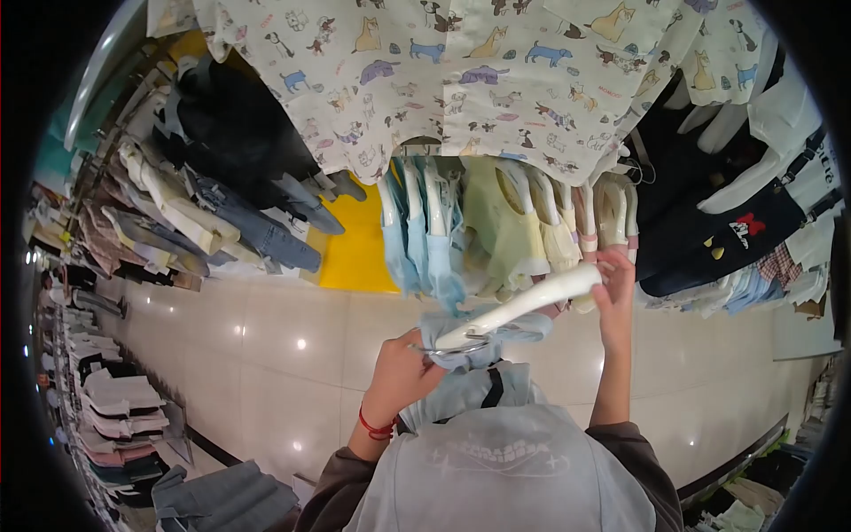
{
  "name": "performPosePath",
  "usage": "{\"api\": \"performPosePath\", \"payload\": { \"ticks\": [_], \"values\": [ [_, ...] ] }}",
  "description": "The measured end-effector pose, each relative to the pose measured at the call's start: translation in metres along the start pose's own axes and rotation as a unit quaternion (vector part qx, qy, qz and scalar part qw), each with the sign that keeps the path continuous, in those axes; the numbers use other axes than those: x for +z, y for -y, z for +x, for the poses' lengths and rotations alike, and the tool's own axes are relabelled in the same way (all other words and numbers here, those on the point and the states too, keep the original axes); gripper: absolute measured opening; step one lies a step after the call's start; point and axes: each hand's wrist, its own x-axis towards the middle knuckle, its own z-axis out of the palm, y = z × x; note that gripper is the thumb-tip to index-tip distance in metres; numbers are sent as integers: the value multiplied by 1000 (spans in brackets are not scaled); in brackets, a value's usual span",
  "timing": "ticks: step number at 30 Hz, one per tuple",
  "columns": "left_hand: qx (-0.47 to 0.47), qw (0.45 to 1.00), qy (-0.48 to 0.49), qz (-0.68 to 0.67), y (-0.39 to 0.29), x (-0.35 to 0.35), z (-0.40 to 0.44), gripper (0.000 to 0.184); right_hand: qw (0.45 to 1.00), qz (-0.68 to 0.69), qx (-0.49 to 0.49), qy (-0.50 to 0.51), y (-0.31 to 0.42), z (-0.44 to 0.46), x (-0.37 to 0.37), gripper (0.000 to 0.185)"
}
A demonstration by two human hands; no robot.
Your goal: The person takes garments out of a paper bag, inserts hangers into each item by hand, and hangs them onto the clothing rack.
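The right hand (615,282) is mostly closed, thumb and fingers pinching the right end of a white hanger (536,297). The left hand (403,377), a red bracelet (377,427) at its wrist, is curled in against a blue garment (523,330) bunched near the hanger's other end. It seems to grip the cloth; whether it also has the metal hook (461,351), just beside its fingers, I cannot tell.

Hanger and garment are held in the air before the wearer's grey shirt (505,461), the hanger slanting up to the right. The hanger looks light, stiff and smooth, so it may slip or swivel in a loose pinch; its thick arm end or the base of the hook should give the surest hold. The garment looks thin, soft and limp, likely to fold and slide; gathering it close to the hanger would steady it better than pinching a loose edge.

Beyond, blue clothes (436,244) hang at the row's left edge, beside a yellow panel (363,239), with pale yellow ones (501,230) to their right. A dog-print shirt (461,71) hangs above; tiled floor (301,337) shows below.
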Motion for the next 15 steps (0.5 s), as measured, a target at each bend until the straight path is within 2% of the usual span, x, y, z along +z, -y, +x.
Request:
{"api": "performPosePath", "payload": {
  "ticks": [2, 5, 8, 11, 14, 15],
  "values": [
    [2, 998, -43, -43, -7, 4, -5, 25, 971, 175, 161, -27, -27, -9, -1, 50],
    [-51, 994, -60, -79, -10, 18, -14, 23, 949, 170, 195, 181, -39, -31, 16, 47],
    [-46, 994, -74, -72, -24, 24, -16, 24, 915, 229, 194, 270, -29, -48, 32, 47],
    [-25, 993, -93, -71, -23, 35, -21, 25, 896, 229, 191, 329, -22, -47, 18, 49],
    [4, 992, -114, -58, -23, 46, -24, 25, 900, 233, 158, 334, -5, -51, 7, 53],
    [-6, 991, -119, -64, -24, 50, -26, 25, 920, 144, 151, 332, 5, -54, 5, 53]
  ]
}}
